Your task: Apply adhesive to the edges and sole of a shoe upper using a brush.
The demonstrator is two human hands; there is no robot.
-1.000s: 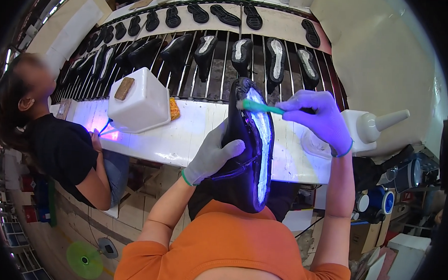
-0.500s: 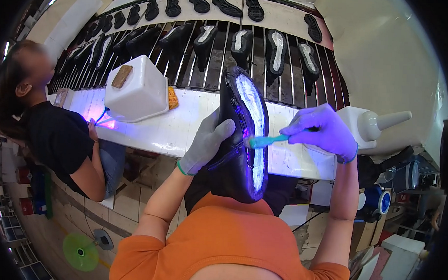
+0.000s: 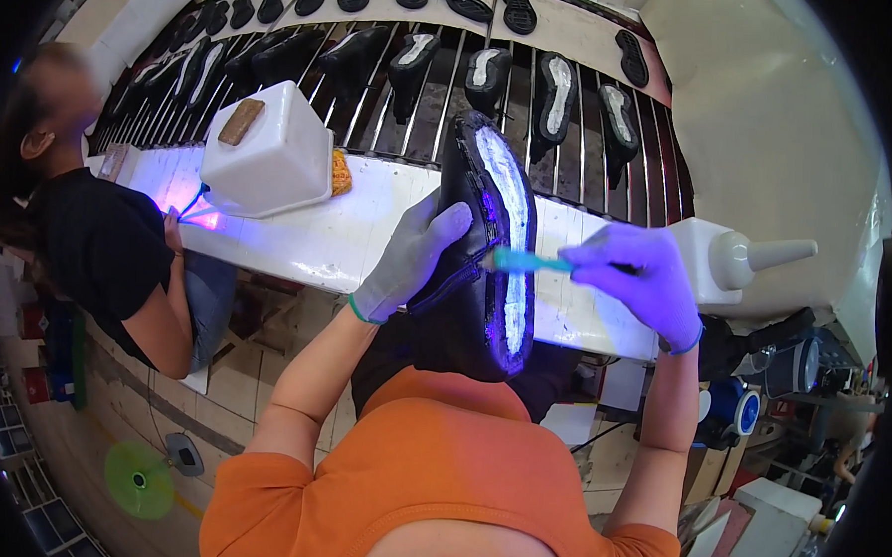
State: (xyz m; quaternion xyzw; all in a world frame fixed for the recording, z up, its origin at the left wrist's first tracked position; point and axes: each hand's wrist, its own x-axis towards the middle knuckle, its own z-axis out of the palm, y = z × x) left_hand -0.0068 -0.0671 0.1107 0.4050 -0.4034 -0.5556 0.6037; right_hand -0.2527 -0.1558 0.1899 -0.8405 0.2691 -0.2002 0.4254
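Note:
A black shoe upper (image 3: 470,309) is held up in front of me, its underside turned to the right and glowing blue-white along the middle. My left hand (image 3: 414,252), in a pale glove with a green cuff, grips it from the left side, thumb lying across it. In my gloved right hand (image 3: 640,277) a teal-handled toothbrush (image 3: 531,262) is pinched. The brush points left across the underside, and its head is at the shoe's edge near my left thumb. Whether the bristles touch the shoe is hard to tell.
A long white bench (image 3: 370,201) runs in front, bearing a white plastic container (image 3: 265,156) with a brown block on top. At right stands a white bottle with a spout (image 3: 731,256). Beyond is a metal-bar rack (image 3: 444,104) with several uppers and soles. A co-worker (image 3: 94,253) sits at left.
The toothbrush has moved slightly left, from the pale strip to the edge of the shoe. My right hand has followed it. The whole view has shifted a little.

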